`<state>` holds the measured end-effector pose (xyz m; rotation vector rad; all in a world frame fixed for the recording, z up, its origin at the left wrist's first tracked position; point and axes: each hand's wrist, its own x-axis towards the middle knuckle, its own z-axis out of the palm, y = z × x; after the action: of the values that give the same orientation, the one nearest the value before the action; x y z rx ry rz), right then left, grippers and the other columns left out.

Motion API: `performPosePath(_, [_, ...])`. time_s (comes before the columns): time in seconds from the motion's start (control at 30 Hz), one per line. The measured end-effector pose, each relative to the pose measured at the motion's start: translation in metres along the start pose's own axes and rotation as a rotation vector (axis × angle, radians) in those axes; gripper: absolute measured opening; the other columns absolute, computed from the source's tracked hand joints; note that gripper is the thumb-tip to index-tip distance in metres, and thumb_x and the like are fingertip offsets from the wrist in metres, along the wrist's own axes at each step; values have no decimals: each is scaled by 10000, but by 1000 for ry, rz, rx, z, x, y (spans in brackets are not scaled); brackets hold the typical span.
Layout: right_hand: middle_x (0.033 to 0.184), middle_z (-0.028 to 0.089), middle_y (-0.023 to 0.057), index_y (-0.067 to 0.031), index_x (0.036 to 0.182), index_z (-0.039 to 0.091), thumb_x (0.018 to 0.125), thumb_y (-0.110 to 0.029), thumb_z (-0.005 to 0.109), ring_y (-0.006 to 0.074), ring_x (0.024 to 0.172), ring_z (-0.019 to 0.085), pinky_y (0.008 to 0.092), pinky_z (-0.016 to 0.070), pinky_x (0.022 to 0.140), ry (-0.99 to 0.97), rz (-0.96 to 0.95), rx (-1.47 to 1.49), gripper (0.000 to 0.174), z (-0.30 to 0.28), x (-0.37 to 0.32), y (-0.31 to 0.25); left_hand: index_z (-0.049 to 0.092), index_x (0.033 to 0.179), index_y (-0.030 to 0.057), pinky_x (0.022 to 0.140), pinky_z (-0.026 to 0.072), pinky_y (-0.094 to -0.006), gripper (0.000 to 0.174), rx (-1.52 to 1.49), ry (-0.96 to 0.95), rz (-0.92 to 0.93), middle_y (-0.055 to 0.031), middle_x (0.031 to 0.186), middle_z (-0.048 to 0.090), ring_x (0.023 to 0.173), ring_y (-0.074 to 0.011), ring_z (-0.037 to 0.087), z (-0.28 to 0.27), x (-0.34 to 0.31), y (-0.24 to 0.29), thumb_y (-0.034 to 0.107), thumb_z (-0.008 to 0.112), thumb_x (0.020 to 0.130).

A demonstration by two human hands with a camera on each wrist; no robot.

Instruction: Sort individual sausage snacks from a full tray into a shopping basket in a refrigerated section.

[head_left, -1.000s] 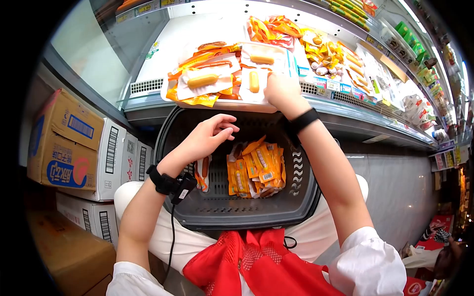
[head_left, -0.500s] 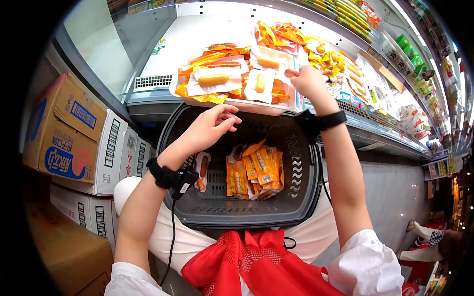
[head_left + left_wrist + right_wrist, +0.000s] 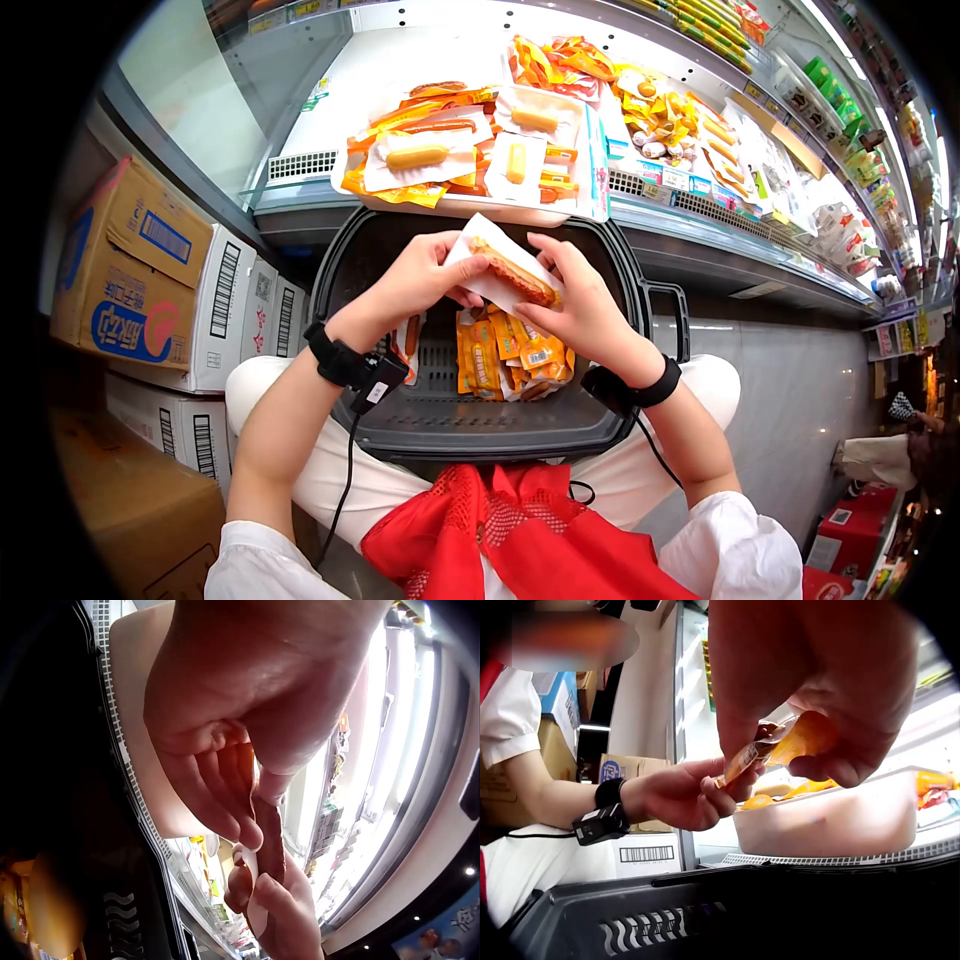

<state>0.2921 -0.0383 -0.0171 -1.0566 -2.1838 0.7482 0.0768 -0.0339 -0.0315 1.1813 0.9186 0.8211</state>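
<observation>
Between my two hands, over the basket, is a packaged sausage [image 3: 518,277] with a white-backed wrapper. My left hand [image 3: 418,272] pinches its left end, thumb on top. At the other end my right hand [image 3: 583,303] grips the wrapper between thumb and fingers. An orange underside of the package [image 3: 802,739] shows in the right wrist view. Below, the dark grey basket [image 3: 430,432] stands between the person's legs. It holds a stack of orange packets [image 3: 500,352] and, on the left, a single sausage packet [image 3: 408,345], partly hidden by the left wrist.
On the chilled shelf ahead, a white tray [image 3: 470,207] holds several wrapped sausages. More orange and yellow packets [image 3: 655,115] lie to its right. Cardboard boxes [image 3: 140,275] are stacked at the left. The basket's handle [image 3: 684,320] sticks out at the right.
My right hand has come back from the right side of the tray to above the basket, bringing a packaged sausage. My left hand has taken hold of the package's other end.
</observation>
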Motion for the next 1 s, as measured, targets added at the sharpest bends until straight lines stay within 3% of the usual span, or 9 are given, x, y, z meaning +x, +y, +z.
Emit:
performPosePath(0.13, [938,566,126,16,1052,479,707,22,591,196,882,575,272,446,793,-80,138,167,363,-9,-14,9,561,1013,3,625,511,-224,253,37,-9,-62,-70,861,631,701,-124,629,1,-2,4,223,507,902])
performPosePath(0.2, [949,575,183,6,1054,469,702,-19,605,306,903,576,329,452,800,-159,296,196,378,-17,-23,9,535,1041,-1,651,511,-222,289,55,21,-49,-97,910,634,727,-123,630,-6,0,10,251,460,922])
performPosePath(0.4, [1044,496,194,35,1070,466,705,-69,649,344,1014,493,360,416,863,-302,284,-218,421,-24,-36,33,548,983,3,636,504,-227,332,-6,221,139,-115,918,646,701,-126,629,-21,4,21,294,393,942])
performPosePath(0.53, [1021,488,172,8,985,493,712,-52,634,339,978,490,367,415,843,-57,-105,-228,313,-28,24,4,542,944,18,600,491,-234,326,-74,343,416,-98,834,637,679,-139,617,-42,4,26,291,364,951])
performPosePath(0.67, [990,495,184,10,999,499,735,-100,606,356,943,502,390,424,803,70,-311,-316,305,-12,96,-18,535,1019,23,756,440,-266,220,395,825,664,-76,952,610,893,-163,576,-82,7,35,186,436,909])
performPosePath(0.77, [964,514,194,8,1014,509,743,-143,607,351,937,515,392,426,805,125,-286,-478,326,8,129,3,449,1141,-3,899,369,-306,334,436,992,455,-126,1168,485,1118,-206,437,-121,15,20,158,509,854])
performPosePath(0.87, [988,539,208,0,1021,514,736,-226,629,343,948,522,402,425,811,-168,2,-340,381,17,141,11,408,1178,19,859,387,-316,408,183,850,155,-121,1142,485,1074,-215,457,-149,34,-11,195,535,832])
performPosePath(0.93, [1040,528,208,-7,1040,516,730,-236,634,347,988,504,403,417,836,-4,-101,-388,404,20,133,26,409,1180,64,828,398,-353,402,-18,651,-99,-103,1150,474,1046,-204,456,-119,21,14,226,526,832])
performPosePath(1.0, [1102,490,224,-11,1107,490,721,-249,645,358,1058,462,405,392,886,104,-120,-519,479,12,120,44,402,1181,92,809,405,-397,403,-22,653,-58,-90,1161,467,1038,-202,448,-130,28,4,262,518,834])
